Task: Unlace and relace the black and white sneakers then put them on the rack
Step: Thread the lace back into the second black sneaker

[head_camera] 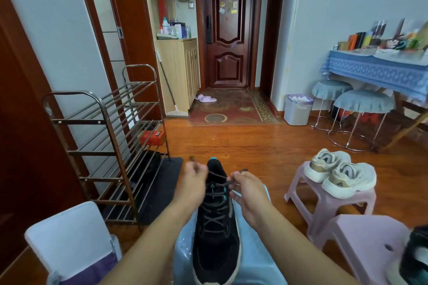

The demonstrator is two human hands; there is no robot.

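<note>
- Your left hand (194,183) was bare: no glove, ring or watch showed on it.
- Your right hand (249,192) was bare too, with nothing worn at the wrist.
- Both your forearms were uncovered right down to the bottom edge of the view, so no sleeve or cuff showed on either one.

- A black suede-and-mesh sneaker (216,229) with a pale sole and teal accents sits on a light blue plastic stool, toe at 6 o'clock, heel at 12; its dark laces (217,194) are crossed up the eyelets, both ends pulled taut outward at the top
- A second dark sneaker (414,259), only partly visible, lies at 4 o'clock on a pink stool
- A brown metal shoe rack (108,143) with barred shelves stands at 10 o'clock against the wall
</note>
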